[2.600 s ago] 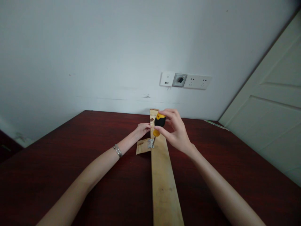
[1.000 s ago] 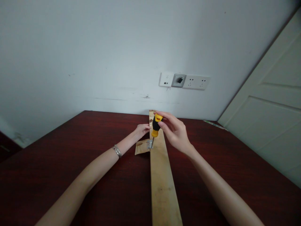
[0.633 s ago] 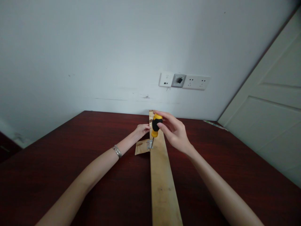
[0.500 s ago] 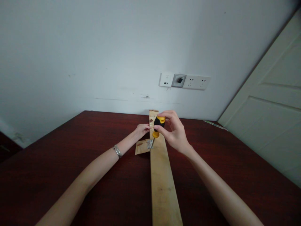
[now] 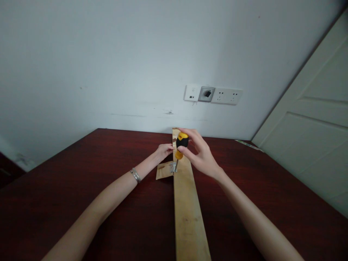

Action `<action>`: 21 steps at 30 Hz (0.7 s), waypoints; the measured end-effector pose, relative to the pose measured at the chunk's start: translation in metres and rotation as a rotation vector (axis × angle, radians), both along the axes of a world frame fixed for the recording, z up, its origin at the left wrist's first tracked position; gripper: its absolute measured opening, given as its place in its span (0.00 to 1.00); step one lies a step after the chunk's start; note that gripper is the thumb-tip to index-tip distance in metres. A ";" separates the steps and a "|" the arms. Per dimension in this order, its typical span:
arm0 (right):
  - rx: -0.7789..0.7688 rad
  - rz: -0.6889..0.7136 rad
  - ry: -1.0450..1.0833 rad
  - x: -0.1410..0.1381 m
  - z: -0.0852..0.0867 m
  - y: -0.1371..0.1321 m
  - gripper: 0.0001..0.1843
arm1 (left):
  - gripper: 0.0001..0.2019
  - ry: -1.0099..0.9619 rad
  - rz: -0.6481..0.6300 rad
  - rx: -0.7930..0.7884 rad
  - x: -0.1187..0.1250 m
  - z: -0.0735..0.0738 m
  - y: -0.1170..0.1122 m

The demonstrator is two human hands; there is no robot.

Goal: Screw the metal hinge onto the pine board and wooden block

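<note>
A stubby yellow-and-black screwdriver is held by the handle in my right hand, fingers and thumb around it. Its shaft points down at a small metal hinge on a long wooden board. The hinge joins the board to a short wooden piece that sticks out on the left. My left hand grips the board's left edge beyond the hinge; some of its fingertips are hidden. A silver bracelet circles the left wrist.
The board lies on a dark red wooden table, its far end close to a white wall. Sockets and a switch panel are set in the wall. A white panelled door stands at the right, with a thin strip near it.
My right hand has turned the screwdriver handle slightly, and its fingers have opened a little around it. The left hand and the board stay in place.
</note>
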State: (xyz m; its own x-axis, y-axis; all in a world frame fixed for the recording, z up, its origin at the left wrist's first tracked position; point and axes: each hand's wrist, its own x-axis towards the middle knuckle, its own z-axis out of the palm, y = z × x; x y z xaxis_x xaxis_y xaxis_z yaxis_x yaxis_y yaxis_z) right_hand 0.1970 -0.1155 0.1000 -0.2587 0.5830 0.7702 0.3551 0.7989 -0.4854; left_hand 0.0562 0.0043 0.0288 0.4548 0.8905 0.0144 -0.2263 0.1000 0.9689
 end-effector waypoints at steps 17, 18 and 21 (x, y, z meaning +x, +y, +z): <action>-0.014 0.053 0.035 0.000 0.000 -0.002 0.19 | 0.08 0.058 0.055 0.038 0.001 0.000 -0.003; -0.011 0.069 0.021 0.001 0.001 -0.003 0.19 | 0.08 0.055 0.050 0.035 0.002 0.000 -0.003; 0.032 0.056 0.023 0.003 0.003 -0.002 0.19 | 0.08 0.044 0.030 0.025 0.002 -0.001 -0.004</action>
